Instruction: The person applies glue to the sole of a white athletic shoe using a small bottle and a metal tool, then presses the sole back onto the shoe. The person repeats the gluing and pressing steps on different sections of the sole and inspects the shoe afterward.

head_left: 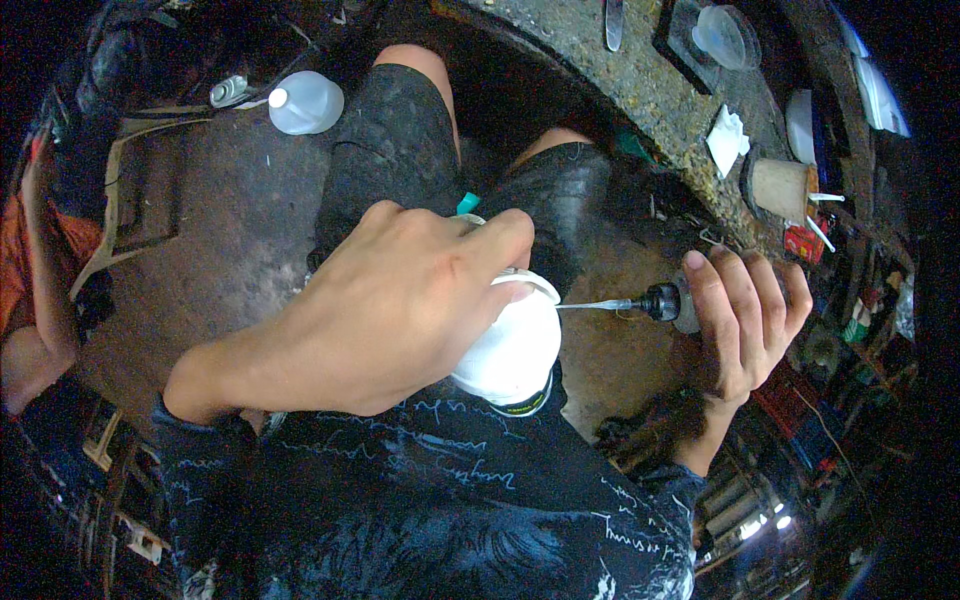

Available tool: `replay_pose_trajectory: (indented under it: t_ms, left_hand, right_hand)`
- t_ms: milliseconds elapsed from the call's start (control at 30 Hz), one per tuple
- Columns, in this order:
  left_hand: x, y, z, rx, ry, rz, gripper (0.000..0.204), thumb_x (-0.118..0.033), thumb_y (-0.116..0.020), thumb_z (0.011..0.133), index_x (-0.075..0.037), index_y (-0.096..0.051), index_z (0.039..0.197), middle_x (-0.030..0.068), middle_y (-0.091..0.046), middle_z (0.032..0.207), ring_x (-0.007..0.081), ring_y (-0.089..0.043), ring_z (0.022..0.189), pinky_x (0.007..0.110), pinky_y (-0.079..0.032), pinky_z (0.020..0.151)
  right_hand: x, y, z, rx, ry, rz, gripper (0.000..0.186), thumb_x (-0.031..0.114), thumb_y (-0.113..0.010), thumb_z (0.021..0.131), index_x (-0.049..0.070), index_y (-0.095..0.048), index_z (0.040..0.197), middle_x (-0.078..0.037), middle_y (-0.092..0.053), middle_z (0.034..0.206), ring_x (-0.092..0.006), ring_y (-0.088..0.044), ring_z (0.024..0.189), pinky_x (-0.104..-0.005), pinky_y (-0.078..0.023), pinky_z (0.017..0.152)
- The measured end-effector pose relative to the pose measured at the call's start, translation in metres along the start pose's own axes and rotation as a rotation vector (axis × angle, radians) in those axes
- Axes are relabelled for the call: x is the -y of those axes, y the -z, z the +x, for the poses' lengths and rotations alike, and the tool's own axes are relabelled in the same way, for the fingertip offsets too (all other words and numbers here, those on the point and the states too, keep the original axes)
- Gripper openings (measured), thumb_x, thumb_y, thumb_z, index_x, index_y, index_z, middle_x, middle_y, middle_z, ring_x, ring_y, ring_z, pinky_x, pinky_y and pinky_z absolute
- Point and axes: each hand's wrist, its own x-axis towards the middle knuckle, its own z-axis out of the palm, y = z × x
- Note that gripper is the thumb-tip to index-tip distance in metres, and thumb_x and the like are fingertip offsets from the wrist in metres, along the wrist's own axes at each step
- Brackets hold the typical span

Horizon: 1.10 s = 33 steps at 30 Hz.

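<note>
My left hand [410,305] is closed on a white rounded object [515,350] with a raised rim and a dark band at its lower edge, held over my lap; a small teal tab [467,203] shows behind my fingers. My right hand [750,315] is closed on a small bottle [684,305] with a black cap and a long, thin, pale nozzle, its body mostly hidden by my fingers. The nozzle's tip reaches the right edge of the white object; whether it touches cannot be told.
A stone-like ledge [570,30] at upper right bears a white scrap [727,135], a lidded container [722,40] and a pot [783,185] with white sticks. A plastic jug [306,110] stands upper left. Another person's arm [45,300] is at far left.
</note>
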Motion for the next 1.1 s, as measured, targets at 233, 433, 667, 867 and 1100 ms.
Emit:
replay_pose_trajectory:
  t_ms: [233,433,667,867,1100]
  left_hand:
    - [-0.002,0.001,0.001,0.029,0.074,0.003,0.019,-0.025,-0.064,0.105,-0.008,-0.064,0.113,0.0184,-0.073,0.090,0.0423,-0.073,0.085,0.052,-0.056,0.074]
    - [-0.001,0.000,0.002,0.056,0.103,-0.009,0.019,-0.026,-0.063,0.106,-0.008,-0.064,0.112,0.0188,-0.072,0.089,0.0421,-0.073,0.085,0.052,-0.056,0.075]
    - [0.002,-0.003,0.001,0.053,0.156,-0.025,0.020,-0.027,-0.060,0.107,-0.008,-0.064,0.112,0.0182,-0.072,0.090,0.0420,-0.072,0.084,0.052,-0.055,0.074]
    - [0.007,-0.004,0.005,0.046,0.140,-0.064,0.019,-0.025,-0.058,0.108,-0.007,-0.064,0.113,0.0185,-0.072,0.091,0.0427,-0.071,0.084,0.052,-0.054,0.074]
    - [0.011,-0.001,0.008,0.055,0.137,-0.052,0.019,-0.023,-0.057,0.109,-0.006,-0.064,0.113,0.0191,-0.071,0.088,0.0432,-0.071,0.083,0.052,-0.055,0.074]
  right_hand:
    - [0.005,0.006,-0.002,0.012,-0.018,-0.035,0.031,0.015,-0.075,0.087,0.014,-0.080,0.117,-0.005,-0.076,0.106,-0.0249,-0.071,0.104,-0.0506,-0.048,0.105]
    - [0.007,0.006,-0.005,-0.003,-0.022,-0.047,0.028,0.015,-0.076,0.086,0.014,-0.081,0.114,-0.005,-0.076,0.105,-0.0248,-0.071,0.104,-0.0504,-0.048,0.104]
    - [0.006,0.004,-0.010,0.004,-0.054,-0.041,0.030,0.015,-0.078,0.085,0.013,-0.081,0.115,-0.005,-0.076,0.105,-0.0245,-0.071,0.104,-0.0503,-0.049,0.104]
    - [0.004,0.004,-0.014,-0.008,-0.046,-0.034,0.029,0.016,-0.076,0.087,0.011,-0.080,0.115,-0.005,-0.077,0.106,-0.0250,-0.071,0.103,-0.0501,-0.049,0.103]
    - [0.006,-0.006,-0.014,-0.010,-0.077,0.020,0.028,0.017,-0.074,0.089,0.011,-0.080,0.116,-0.006,-0.077,0.106,-0.0267,-0.071,0.103,-0.0498,-0.049,0.103]
